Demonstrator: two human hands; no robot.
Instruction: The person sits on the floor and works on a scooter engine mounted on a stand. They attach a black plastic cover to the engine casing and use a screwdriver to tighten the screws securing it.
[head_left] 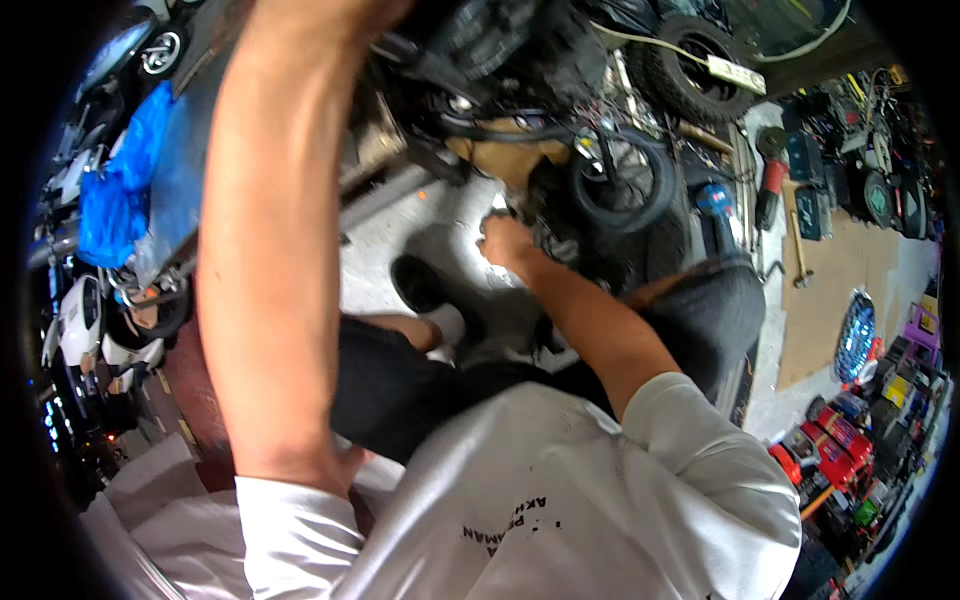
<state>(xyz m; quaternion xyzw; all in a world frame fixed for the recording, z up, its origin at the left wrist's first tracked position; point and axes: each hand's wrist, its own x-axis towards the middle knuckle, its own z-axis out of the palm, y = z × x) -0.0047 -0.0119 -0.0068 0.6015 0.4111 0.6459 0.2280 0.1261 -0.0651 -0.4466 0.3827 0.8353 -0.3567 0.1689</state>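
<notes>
My left arm reaches up close to the camera, and only a bit of my left hand [345, 10] shows at the upper edge; its fingers are cut off. Lower down, my right hand [507, 243] is closed, low over the brightly lit floor. Something small and dark shows at its fingers, too unclear to name. Just right of that hand lie dark machine parts [555, 240] and a black tyre [660, 185]. Above it is a brown piece [510, 150] like cardboard, among dark frame parts and cables.
A chunky tyre [690, 75] and a white power strip [737, 74] are at the upper right. Beyond my knee lie a blue power tool [716, 203], a red angle grinder [772, 180] and a hammer [798, 250]. Blue plastic bags [112, 215] and parked motorbikes [80, 320] fill the left.
</notes>
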